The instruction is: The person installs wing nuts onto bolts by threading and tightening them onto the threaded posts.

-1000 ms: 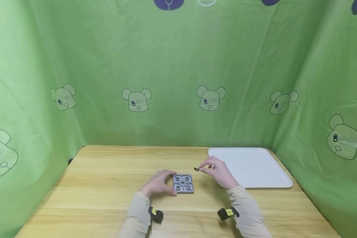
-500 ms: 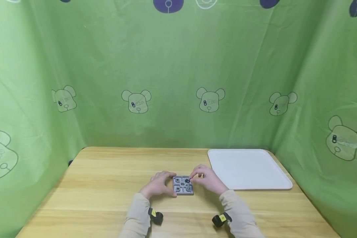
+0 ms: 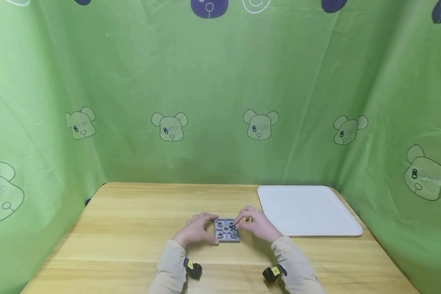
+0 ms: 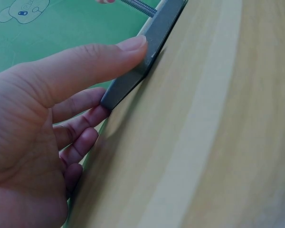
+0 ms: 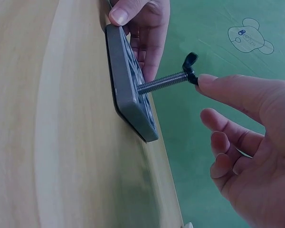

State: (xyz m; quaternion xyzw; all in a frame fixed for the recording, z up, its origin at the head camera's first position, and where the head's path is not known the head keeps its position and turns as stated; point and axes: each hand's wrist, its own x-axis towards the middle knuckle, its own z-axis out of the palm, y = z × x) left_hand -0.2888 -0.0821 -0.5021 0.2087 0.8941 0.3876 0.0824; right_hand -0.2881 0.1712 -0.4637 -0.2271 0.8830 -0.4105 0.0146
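A person's right hand (image 3: 258, 223) appears to pinch a black wing nut (image 5: 189, 72) by one wing at the tip of a threaded bolt (image 5: 161, 83), which rises from a square gray plate (image 3: 226, 229) on the table (image 3: 132, 237). The left hand (image 3: 195, 229) grips the plate by its edges between thumb and fingers. Whether the threads have caught cannot be told; a nut set askew could cross-thread and jam. Held by one wing alone, it could slip from the fingers and drop. Should the left hand's hold loosen, the plate might turn with the bolt.
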